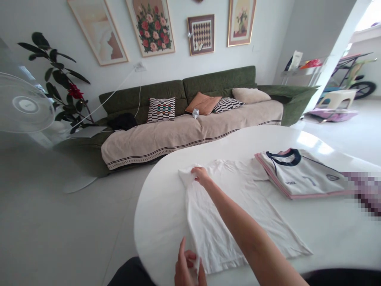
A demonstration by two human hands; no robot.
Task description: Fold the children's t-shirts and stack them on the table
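A white T-shirt (229, 210) lies spread on the white table, its hem toward me and one sleeve out to the right. My right hand (200, 175) reaches across the shirt and pinches the cloth near the far left shoulder. Down at the near left corner of the hem, my left hand (189, 266) has the shirt's edge between thumb and curled fingers, with the index finger pointing up. Beside the right sleeve rests a stack of folded shirts (309, 176), a white jersey with a dark collar on top.
The rounded edge of the white table (160, 198) is at my left. Purple cloth (364, 186) lies at the far right, partly blurred. Behind the table stands a green sofa (218, 79) with several cushions. A fan (26, 105) stands at left, near a plant (61, 75).
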